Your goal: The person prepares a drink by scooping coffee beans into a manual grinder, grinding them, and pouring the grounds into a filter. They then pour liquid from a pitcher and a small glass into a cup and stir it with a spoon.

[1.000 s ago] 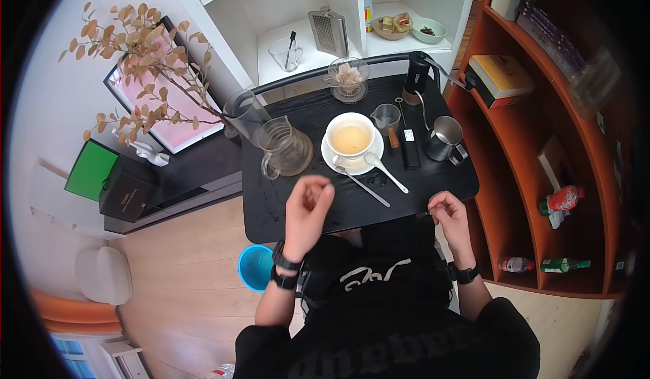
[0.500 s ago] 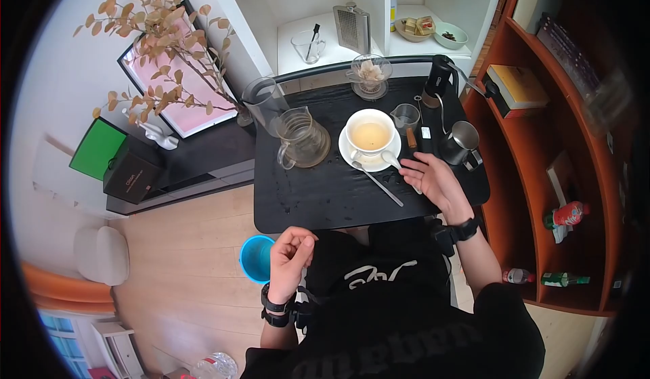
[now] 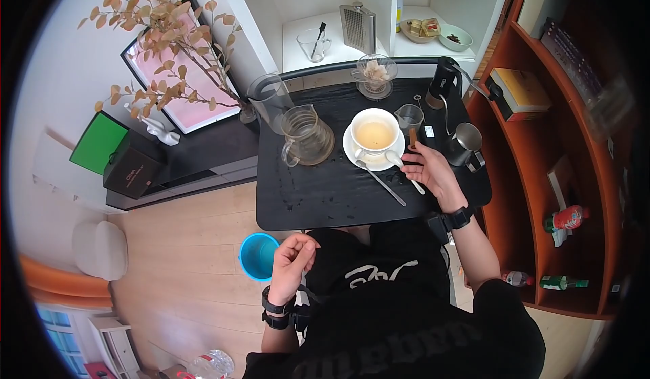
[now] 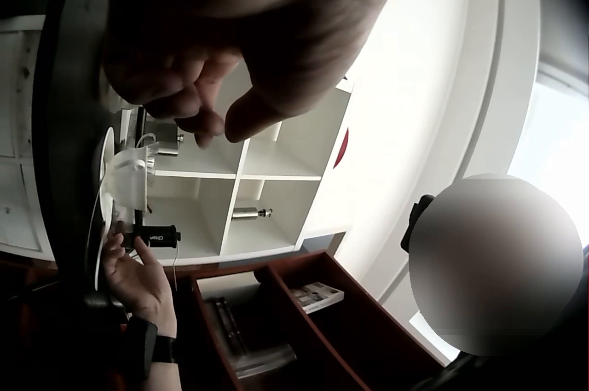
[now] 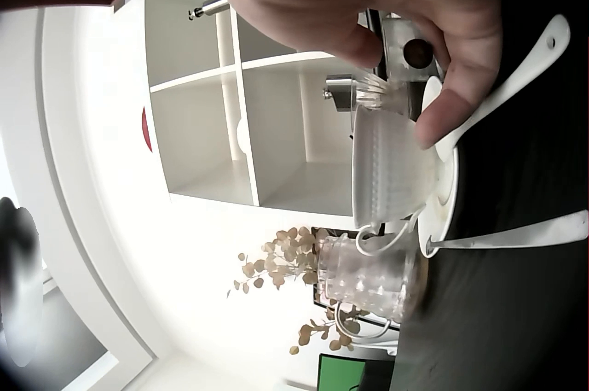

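Note:
A white cup point(image 3: 376, 135) of pale yellow liquid stands on a white saucer point(image 3: 352, 150) on the black table. A white spoon point(image 5: 517, 75) and a metal spoon point(image 3: 383, 184) lean with their bowl ends on the saucer and their handles on the tabletop. My right hand point(image 3: 431, 170) is at the saucer's right side over the white spoon, fingers loosely extended; in the right wrist view a fingertip point(image 5: 445, 122) comes right up to the spoon and the cup's side. Loosely curled and holding nothing, my left hand point(image 3: 294, 260) hangs in front of the table's near edge.
Left of the cup stand a glass server point(image 3: 306, 138) and a glass vase point(image 3: 269, 101) with branches. Behind is a glass dripper point(image 3: 374, 75). A small glass cup point(image 3: 410, 116), black grinder point(image 3: 441, 81) and steel pitcher point(image 3: 464, 142) stand to the right. A blue bucket point(image 3: 258, 257) is on the floor.
My right hand has moved from the table's near right edge up and left to the saucer. The left hand has drawn back from over the table toward the body. The head view has shifted slightly.

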Motion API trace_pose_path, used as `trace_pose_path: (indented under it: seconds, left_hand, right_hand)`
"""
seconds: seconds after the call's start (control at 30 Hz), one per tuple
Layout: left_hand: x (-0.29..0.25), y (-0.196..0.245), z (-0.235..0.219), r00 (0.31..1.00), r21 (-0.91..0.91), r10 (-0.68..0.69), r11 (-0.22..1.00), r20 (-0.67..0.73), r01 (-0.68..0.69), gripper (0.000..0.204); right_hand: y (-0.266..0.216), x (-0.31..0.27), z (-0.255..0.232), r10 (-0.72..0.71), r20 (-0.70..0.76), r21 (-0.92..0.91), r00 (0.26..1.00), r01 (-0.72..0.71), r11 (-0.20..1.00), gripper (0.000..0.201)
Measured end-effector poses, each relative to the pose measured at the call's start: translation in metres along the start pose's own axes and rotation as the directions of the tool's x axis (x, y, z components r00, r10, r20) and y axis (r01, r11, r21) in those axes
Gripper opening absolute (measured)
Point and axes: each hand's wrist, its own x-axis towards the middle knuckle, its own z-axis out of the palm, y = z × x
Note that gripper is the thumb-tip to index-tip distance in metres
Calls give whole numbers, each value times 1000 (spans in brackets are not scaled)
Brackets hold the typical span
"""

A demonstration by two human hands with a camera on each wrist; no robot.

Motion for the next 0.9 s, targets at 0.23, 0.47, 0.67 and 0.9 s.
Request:
trace_pose_path:
  seconds: [0.23,0.47,0.67,0.9]
  left_hand:
    - [-3,-2,-3,1000,23,-13,1000,20,13,16]
    - [-4,-3,-3,999,22,-30,999,14,30,16]
    - [-2,-4,-4,999,24,-37,999,26,36,16]
    - [1,-6,-3,998,22,-50,999,41,49,15]
  right_hand:
    - [2,7,0,-53,-19,-91,998,51,995,36]
    - [0,4,2,-78,-58,-98,995,72,993,39]
    - [-5,2,4,-121,-119,-155,986,102,983,39]
    - [-11,-8,6,-178,-149,-180,973,150,972,38]
